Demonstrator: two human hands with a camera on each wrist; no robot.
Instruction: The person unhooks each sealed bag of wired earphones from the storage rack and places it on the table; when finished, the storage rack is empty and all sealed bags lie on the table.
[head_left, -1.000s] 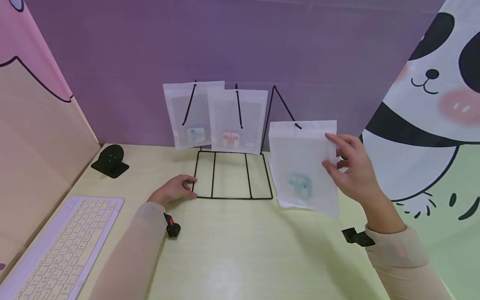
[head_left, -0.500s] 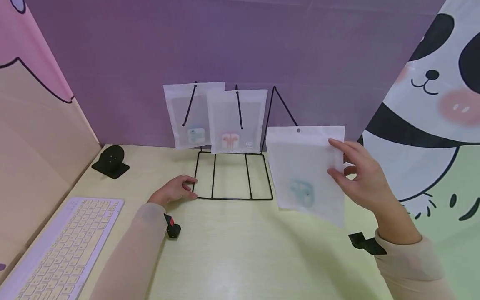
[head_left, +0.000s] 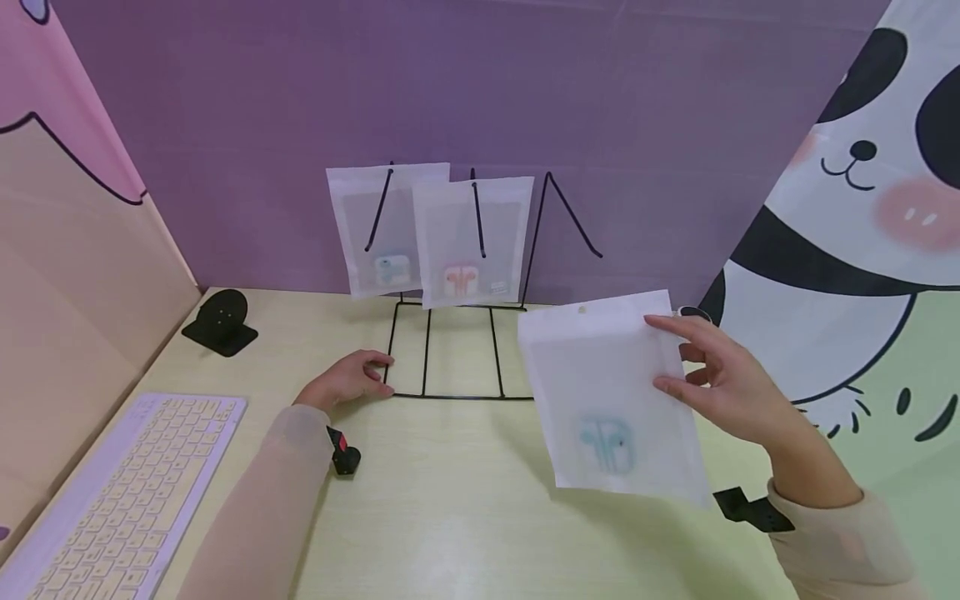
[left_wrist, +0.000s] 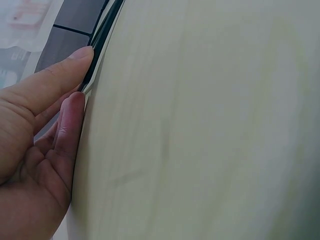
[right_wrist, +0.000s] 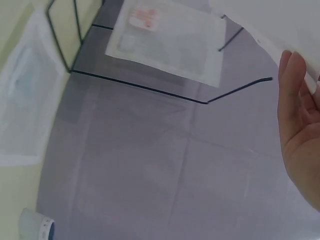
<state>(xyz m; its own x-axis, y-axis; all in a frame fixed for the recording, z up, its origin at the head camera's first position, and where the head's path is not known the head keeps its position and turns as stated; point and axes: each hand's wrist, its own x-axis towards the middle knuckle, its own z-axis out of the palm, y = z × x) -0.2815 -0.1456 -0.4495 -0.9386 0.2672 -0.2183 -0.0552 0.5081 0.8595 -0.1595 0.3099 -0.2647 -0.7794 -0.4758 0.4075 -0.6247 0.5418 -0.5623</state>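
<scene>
My right hand (head_left: 738,387) pinches the right edge of a white translucent pouch (head_left: 607,367) with blue earphones printed on it and a hole near its top. The pouch hangs tilted over the table, apart from the rack's right hook (head_left: 573,215), which is bare. My left hand (head_left: 347,379) holds the left side of the black wire rack (head_left: 465,397) at its base; in the left wrist view its thumb (left_wrist: 82,52) and a fingertip meet at the wire. One pouch (head_left: 360,208) with a blue picture hangs on the left hook, another (head_left: 476,229) with pink earphones on the middle hook.
A lilac keyboard (head_left: 142,492) lies at the left, with a black round stand (head_left: 222,323) behind it. The right wrist view shows another pouch (right_wrist: 25,100) on the table and a pale cylinder (right_wrist: 35,225). A purple backdrop (head_left: 262,125) rises behind the rack.
My right hand has drawn the pouch off the right hook and brought it down toward me, tilting it. The left hand and the rack have stayed put.
</scene>
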